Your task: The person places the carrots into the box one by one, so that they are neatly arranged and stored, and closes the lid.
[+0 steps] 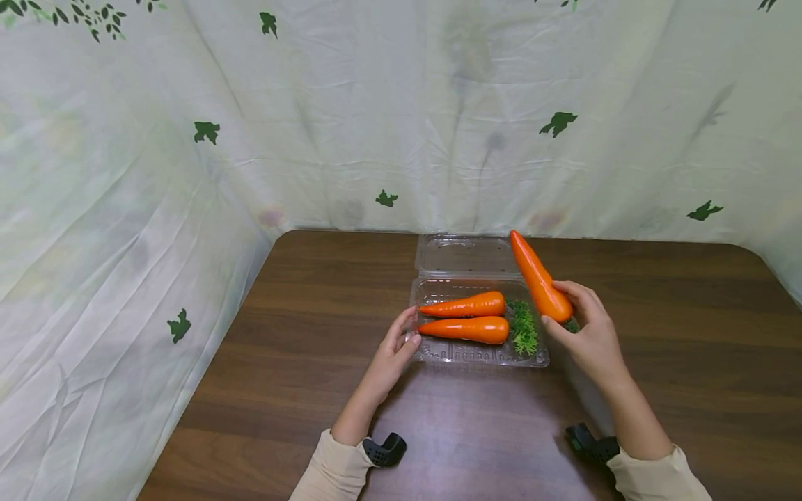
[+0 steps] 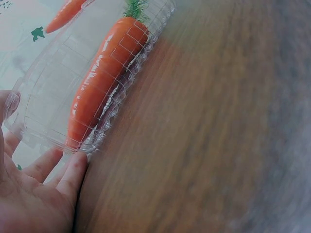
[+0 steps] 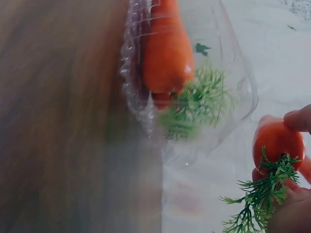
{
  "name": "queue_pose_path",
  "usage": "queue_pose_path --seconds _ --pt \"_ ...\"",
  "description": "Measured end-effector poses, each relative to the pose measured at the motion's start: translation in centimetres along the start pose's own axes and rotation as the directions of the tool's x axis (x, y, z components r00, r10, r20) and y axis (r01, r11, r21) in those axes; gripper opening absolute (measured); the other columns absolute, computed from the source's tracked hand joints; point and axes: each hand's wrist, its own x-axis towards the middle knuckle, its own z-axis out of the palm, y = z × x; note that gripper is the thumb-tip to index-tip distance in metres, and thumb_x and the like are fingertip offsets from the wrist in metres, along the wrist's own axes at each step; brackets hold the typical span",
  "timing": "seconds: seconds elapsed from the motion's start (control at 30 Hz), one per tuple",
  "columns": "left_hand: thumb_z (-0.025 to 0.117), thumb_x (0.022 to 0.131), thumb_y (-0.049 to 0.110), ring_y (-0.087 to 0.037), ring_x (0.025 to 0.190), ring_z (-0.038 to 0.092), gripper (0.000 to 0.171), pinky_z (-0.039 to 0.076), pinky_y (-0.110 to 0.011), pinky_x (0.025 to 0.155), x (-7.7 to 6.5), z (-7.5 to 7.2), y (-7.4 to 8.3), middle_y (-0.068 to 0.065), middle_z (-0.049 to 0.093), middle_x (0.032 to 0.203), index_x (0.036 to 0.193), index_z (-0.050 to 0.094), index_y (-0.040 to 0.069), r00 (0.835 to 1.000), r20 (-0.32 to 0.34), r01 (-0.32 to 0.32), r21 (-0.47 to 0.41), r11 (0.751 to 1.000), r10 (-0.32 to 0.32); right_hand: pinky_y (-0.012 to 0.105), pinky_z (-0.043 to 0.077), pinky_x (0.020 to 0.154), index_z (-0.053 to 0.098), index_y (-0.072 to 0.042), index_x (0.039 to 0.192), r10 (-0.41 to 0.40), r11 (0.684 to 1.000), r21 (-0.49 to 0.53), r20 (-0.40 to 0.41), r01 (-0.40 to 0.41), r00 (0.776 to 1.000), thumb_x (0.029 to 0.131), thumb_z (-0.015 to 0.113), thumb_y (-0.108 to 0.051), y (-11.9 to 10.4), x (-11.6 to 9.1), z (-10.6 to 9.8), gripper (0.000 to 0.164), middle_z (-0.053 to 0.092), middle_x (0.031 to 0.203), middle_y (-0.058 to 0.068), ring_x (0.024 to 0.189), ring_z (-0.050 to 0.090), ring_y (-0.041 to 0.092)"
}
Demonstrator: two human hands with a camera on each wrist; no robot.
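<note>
Right hand (image 1: 592, 334): fingers clamped on the thick end of the raised carrot (image 1: 537, 276), at the right side of the box (image 1: 460, 356); axis slants away, tip far-left, oblique to the inner carrots (image 1: 466, 330). Left hand (image 1: 390, 358): fingers apart, touching the left end

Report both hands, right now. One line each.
Left hand: open, touching the left end of the clear plastic container.
Right hand: closed, holding one carrot by its thick end.
</note>
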Motion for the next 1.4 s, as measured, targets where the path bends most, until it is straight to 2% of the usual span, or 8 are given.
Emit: queue_pose_path --seconds 0.13,0.6,0.9,1.13,1.4 --pt "0.047 0.094 0.014 -0.034 0.122 0.034 0.051 0.034 -0.045 0.095 0.0 0.0 0.0 -0.021 0.030 0.138 0.140 0.026 0.008 1.000 0.001 -0.005 0.006 1.000 0.005 0.012 0.036 0.085 0.046 0.010 0.119 -0.035 0.999 0.028 0.016 0.034 0.999 0.072 0.065 0.015 -2.1 0.4 0.4 0.051 0.043 0.117 0.019 0.100 0.047 0.008" --pt "0.046 0.094 0.011 -0.036 0.121 0.036 0.051 0.035 -0.045 0.094 0.0 0.0 -0.1 -0.021 0.030 0.138 0.140 0.025 0.007 1.000 -0.006 0.000 -0.006 1.000 0.000 0.016 0.038 0.087 0.043 0.011 0.121 -0.132 0.977 0.182 0.120 0.108 0.984 0.073 0.063 0.016 -2.6 1.9 2.7 0.052 0.045 0.119 0.022 0.101 0.047 0.007" --pt "0.046 0.094 0.012 -0.037 0.118 0.038 0.051 0.036 -0.045 0.093 0.0 0.0 0.0 -0.021 0.029 0.139 0.141 0.025 0.008 1.000 -0.003 0.002 0.001 1.000 -0.002 0.018 0.038 0.088 0.042 0.012 0.120 -0.134 0.952 0.297 0.168 0.079 0.977 0.073 0.062 0.016 -2.2 2.4 4.4 0.051 0.046 0.117 0.025 0.102 0.049 0.012" --pt "0.046 0.094 0.012 -0.037 0.118 0.039 0.051 0.036 -0.045 0.093 0.0 0.0 -0.1 -0.022 0.029 0.139 0.141 0.025 0.008 1.000 -0.006 0.004 -0.004 1.000 -0.004 0.020 0.038 0.088 0.042 0.012 0.120 -0.098 0.948 0.317 0.207 0.028 0.973 0.074 0.062 0.015 -2.1 2.5 5.4 0.050 0.046 0.118 0.024 0.103 0.048 0.013" --pt "0.047 0.094 0.013 -0.037 0.116 0.041 0.052 0.036 -0.045 0.093 0.1 0.0 -0.2 -0.022 0.029 0.139 0.141 0.025 0.008 1.000 -0.006 0.001 -0.011 1.000 -0.001 0.019 0.037 0.089 0.042 0.013 0.119 -0.077 0.950 0.311 0.255 -0.006 0.964 0.075 0.062 0.015 -1.6 2.3 5.3 0.049 0.047 0.118 0.025 0.105 0.048 0.015"
